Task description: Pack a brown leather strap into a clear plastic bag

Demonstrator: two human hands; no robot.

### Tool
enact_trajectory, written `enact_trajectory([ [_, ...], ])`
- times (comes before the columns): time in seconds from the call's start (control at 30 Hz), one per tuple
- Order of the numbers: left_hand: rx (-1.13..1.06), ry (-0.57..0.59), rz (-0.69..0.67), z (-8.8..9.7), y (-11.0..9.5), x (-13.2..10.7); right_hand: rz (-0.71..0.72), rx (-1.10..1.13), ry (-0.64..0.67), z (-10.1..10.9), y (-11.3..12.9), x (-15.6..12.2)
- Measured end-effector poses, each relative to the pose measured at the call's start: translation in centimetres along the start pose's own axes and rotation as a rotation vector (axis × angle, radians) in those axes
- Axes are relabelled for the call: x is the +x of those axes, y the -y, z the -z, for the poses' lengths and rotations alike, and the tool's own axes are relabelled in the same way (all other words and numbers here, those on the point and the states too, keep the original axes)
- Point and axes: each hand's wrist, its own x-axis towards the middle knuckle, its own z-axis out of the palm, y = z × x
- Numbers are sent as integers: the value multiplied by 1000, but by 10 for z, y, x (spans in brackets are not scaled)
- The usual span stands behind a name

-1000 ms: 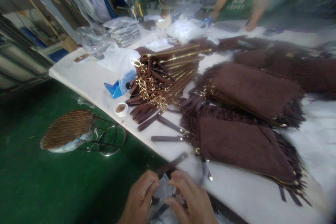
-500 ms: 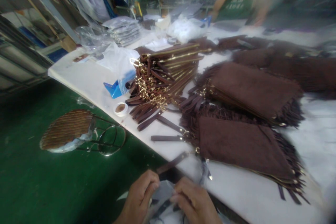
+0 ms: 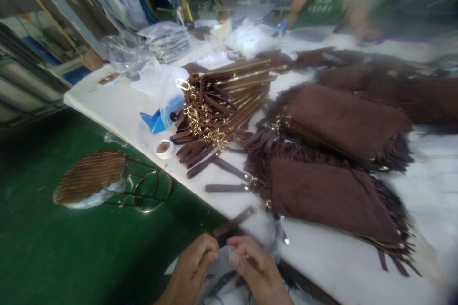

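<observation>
Bare left hand [image 3: 191, 267] and right hand [image 3: 261, 269] at a thin, translucent plastic film [image 3: 223, 261] by the near edge of a white-topped bench [image 3: 110, 100].
The left fingers look pinched together on the film's upper edge, and the right fingers seem clamped there too, though blur softens the contact. It should handle as light, limp and slippery, easily creased or torn, and best gripped by that edge, near the fringed, dark brown, suede-like pouch [image 3: 329, 195]. Pale characters mark the dark green panel [image 3: 322, 7] behind, too blurred to read; no brand is legible.
</observation>
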Motion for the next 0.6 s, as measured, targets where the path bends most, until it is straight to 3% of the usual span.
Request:
enact_trajectory([
  [0.27, -93, -14, 108, 18, 13, -10, -87, 94, -21, -4, -3, 7],
  [0.47, -77, -50, 134, 20, 11, -8, 173, -204, -62, -7, 3, 1],
  [0.6, 33, -36, 59, 16, 12, -7, 189, -399, -54, -12, 1, 2],
])
